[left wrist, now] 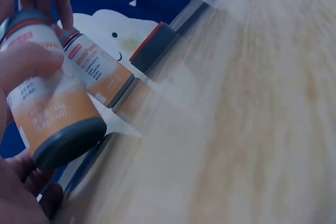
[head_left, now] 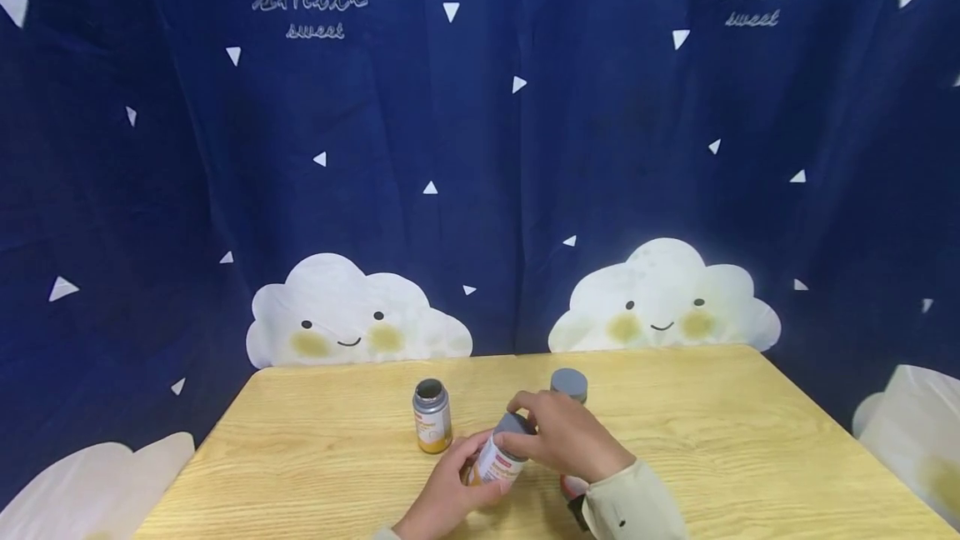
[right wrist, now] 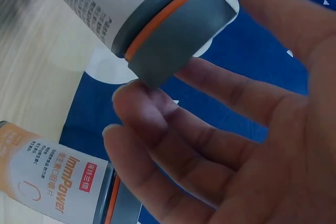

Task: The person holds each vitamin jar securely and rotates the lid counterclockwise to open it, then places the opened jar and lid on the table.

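Note:
My left hand [head_left: 453, 482] grips a white and orange ImmPower bottle [head_left: 498, 465] around its body, tilted above the table. In the left wrist view the thumb lies across the label of this bottle [left wrist: 58, 103]. Its grey cap [right wrist: 181, 30] sits on the neck above an orange ring. My right hand [head_left: 566, 436] is spread loosely around this cap. In the right wrist view its fingertips are right at the cap's edge, while the thumb stands off from it. Behind the right hand stands another grey-capped bottle [head_left: 569, 384], mostly hidden in the head view.
An uncapped bottle [head_left: 432, 423] stands upright left of the hands, its dark mouth showing. A loose grey cap [left wrist: 155, 45] with an orange rim lies on the wooden table [head_left: 315, 440]. A blue curtain [head_left: 480, 123] with clouds hangs behind the table's back edge.

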The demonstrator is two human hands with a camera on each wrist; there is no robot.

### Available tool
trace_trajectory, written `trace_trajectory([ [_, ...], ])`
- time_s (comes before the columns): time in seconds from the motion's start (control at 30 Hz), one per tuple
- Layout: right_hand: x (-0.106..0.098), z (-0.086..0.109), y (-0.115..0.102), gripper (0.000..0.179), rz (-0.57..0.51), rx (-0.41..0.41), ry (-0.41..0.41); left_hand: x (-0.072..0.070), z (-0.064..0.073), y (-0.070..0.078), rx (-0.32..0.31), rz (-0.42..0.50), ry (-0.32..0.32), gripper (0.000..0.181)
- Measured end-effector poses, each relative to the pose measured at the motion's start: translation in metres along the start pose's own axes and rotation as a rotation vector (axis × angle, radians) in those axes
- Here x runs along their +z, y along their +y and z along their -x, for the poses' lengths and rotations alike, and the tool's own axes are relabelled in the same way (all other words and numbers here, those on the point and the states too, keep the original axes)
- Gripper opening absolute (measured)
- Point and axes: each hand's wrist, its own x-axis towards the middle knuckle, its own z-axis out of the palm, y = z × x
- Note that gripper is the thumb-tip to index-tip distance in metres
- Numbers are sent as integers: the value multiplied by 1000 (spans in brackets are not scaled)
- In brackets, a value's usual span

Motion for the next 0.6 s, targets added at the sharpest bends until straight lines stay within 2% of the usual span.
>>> trace_trajectory([
  [0.07,-1,0,0,31,-13,3,-6,-1,0,0,2,20,-29,57],
  [0.2,0,1,1,25,-32,3,-8,-3,1,0,-34,86,-90,56],
  [0.33,3,2,-5,28,9,20,0,-6,2,0,-33,141,-134,54],
  [0.47,6,4,-9,27,49,26,34,-7,1,-2,-27,155,-180,54],
  [0.6,8,6,-10,25,45,34,65,-7,-1,-2,-48,140,-201,54],
])
